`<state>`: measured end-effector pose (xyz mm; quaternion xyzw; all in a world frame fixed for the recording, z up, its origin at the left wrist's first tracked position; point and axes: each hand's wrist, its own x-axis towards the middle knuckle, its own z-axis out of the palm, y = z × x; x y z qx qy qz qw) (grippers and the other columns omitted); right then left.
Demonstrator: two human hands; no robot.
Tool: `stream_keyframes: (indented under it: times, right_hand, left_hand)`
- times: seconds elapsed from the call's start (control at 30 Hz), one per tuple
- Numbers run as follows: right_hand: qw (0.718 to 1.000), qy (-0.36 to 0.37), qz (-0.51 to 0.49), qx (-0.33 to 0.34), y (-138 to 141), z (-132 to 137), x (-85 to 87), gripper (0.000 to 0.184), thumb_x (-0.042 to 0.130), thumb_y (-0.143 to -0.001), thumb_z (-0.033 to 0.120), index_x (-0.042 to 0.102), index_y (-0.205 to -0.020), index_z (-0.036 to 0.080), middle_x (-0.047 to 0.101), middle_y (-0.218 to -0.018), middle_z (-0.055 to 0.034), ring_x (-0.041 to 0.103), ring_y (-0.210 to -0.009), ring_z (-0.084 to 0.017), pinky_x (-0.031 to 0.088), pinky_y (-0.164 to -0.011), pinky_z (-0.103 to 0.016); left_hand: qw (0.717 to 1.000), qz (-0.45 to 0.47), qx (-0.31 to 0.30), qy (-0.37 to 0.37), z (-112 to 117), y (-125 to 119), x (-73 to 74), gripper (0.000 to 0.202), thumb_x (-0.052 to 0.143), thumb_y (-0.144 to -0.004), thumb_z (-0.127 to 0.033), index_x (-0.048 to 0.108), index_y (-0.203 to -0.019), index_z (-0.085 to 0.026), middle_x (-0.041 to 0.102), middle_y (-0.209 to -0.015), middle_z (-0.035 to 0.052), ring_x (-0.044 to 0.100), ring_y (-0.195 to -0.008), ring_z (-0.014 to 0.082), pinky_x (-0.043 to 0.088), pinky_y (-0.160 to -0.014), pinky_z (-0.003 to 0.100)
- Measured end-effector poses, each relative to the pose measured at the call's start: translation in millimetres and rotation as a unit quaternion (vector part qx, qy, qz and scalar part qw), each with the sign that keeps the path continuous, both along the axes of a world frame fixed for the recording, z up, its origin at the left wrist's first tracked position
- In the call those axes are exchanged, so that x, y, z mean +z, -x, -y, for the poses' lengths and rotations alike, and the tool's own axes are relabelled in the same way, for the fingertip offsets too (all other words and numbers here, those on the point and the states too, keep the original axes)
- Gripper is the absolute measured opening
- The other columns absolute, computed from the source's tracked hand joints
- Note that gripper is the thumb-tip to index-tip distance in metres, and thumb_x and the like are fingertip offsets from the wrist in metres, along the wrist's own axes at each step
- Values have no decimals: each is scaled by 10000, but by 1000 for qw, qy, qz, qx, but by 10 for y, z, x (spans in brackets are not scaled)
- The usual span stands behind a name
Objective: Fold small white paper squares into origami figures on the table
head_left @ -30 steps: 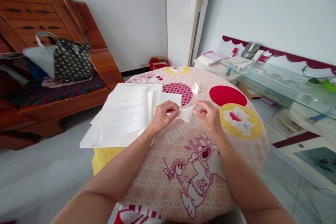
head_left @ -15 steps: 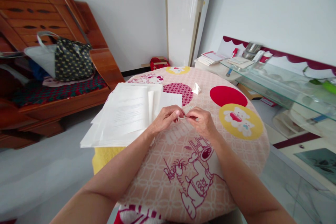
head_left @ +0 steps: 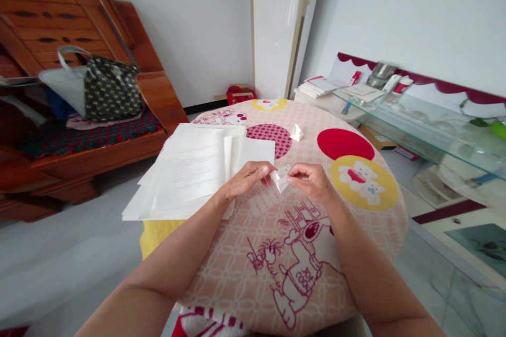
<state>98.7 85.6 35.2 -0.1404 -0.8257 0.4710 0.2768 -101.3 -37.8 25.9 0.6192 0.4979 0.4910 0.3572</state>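
Between both hands, just over the tablecloth, is a small folded piece of white paper (head_left: 281,179). My left hand (head_left: 250,176) pinches its left side between thumb and fingers. On the other side, my right hand (head_left: 309,179) grips the paper's right edge with thumb and fingertips. Beyond the hands stands another small folded white paper piece (head_left: 296,132), resting on the cloth. A stack of loose paper sheets (head_left: 190,168), some with printed text, lies left of my left hand. My fingers cover part of the held paper.
The round table wears a patterned pink tablecloth (head_left: 253,253). At the right is a glass-topped stand (head_left: 419,121) with bowls and papers. A wooden bench (head_left: 154,100) with a dotted bag (head_left: 110,89) stands at the left, and a tall white air conditioner (head_left: 274,37) at the back.
The paper has gone from a thin, narrow shape to a wider, opened folded form between my hands. My right hand has moved slightly to the right.
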Motion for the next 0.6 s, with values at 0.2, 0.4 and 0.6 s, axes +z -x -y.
stream_keyframes:
  times: [0.2,0.4,0.6]
  right_hand:
    - [986,159,-8,40,-10,-4,14,178,737,-768,340,675,-723,180,670,-667,-10,611,-608,-140,483,-587,-265]
    - [979,200,-17,27,10,-14,-14,218,776,-735,374,671,-705,185,661,-624,5,602,-543,-126,485,-522,-248]
    - [974,224,-42,-4,37,-34,-43,208,817,-682,342,706,-770,190,706,-678,-8,626,-552,-138,516,-535,-266]
  left_hand:
    - [987,86,-106,84,38,-48,86,470,686,-836,-593,724,-836,-124,700,-671,67,647,-598,150,501,-602,254]
    - [984,122,-73,103,-6,-107,47,356,764,-807,-466,724,-877,-120,707,-715,47,635,-593,122,490,-571,225]
    - [980,190,26,56,-98,-107,-76,321,840,-726,-373,672,-833,-120,709,-752,34,638,-651,123,480,-616,235]
